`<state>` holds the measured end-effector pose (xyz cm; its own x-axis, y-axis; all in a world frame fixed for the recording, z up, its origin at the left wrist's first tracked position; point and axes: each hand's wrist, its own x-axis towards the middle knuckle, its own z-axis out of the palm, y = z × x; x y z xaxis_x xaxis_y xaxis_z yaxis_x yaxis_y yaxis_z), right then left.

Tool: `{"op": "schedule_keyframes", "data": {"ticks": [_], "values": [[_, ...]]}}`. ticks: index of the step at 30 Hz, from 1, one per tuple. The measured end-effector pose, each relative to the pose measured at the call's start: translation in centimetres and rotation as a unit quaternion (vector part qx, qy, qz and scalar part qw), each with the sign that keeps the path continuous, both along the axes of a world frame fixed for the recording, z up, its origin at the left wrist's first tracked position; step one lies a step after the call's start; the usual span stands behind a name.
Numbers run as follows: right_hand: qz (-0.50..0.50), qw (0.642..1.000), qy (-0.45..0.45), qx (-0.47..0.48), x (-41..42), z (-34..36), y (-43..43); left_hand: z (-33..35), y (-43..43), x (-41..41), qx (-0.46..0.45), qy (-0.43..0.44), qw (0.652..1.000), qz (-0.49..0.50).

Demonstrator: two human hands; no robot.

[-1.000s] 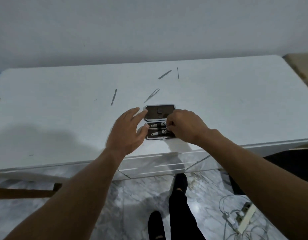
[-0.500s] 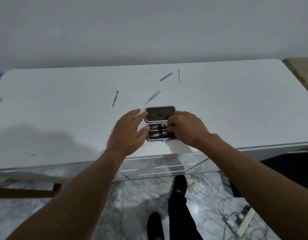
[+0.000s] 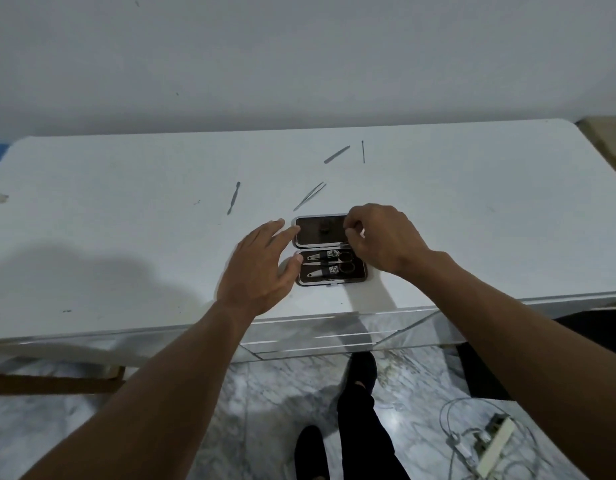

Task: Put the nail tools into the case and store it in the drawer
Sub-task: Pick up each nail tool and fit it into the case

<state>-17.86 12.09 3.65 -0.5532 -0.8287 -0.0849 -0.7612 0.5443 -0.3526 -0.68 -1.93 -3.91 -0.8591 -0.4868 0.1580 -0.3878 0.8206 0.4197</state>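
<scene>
The case [image 3: 330, 282] lies open on the white worktop [image 3: 472, 220], close to its front edge; the nail clippers [image 3: 323, 271] sit in its near half, their stamped marks too small to read; the left hand [image 3: 261, 268] has its grip spread, fingertips touching the case's left rim; the right hand [image 3: 382, 237] curls over the lid's right edge, and whether its grip pinches anything I cannot tell; tweezers [image 3: 310, 196], pusher [image 3: 233, 198], file [image 3: 336, 154] and pick [image 3: 363, 151] lie loose behind the case, apart from one another, with bare worktop to either side.
</scene>
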Motion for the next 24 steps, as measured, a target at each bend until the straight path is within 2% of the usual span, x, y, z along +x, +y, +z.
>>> {"op": "schedule_keyframes", "data": {"ticks": [4, 14, 20, 24], "values": [[0.006, 1.000, 0.009, 0.012, -1.4, -0.1, -2.4, -0.1, -0.2, -0.1, 0.002, 0.000, 1.000, -0.002], [0.095, 0.993, 0.042, 0.061, -2.8, -1.1, -9.2, -0.5, -0.3, -0.1, -0.010, 0.009, 1.000, -0.008], [0.064, 0.992, 0.082, 0.068, -3.3, -1.7, -9.7, -0.7, -0.4, -0.2, -0.010, 0.026, 1.000, -0.008], [0.046, 0.994, 0.072, 0.063, -3.2, -1.3, -8.9, -0.7, -0.3, -0.1, -0.012, 0.024, 1.000, -0.005]]}}
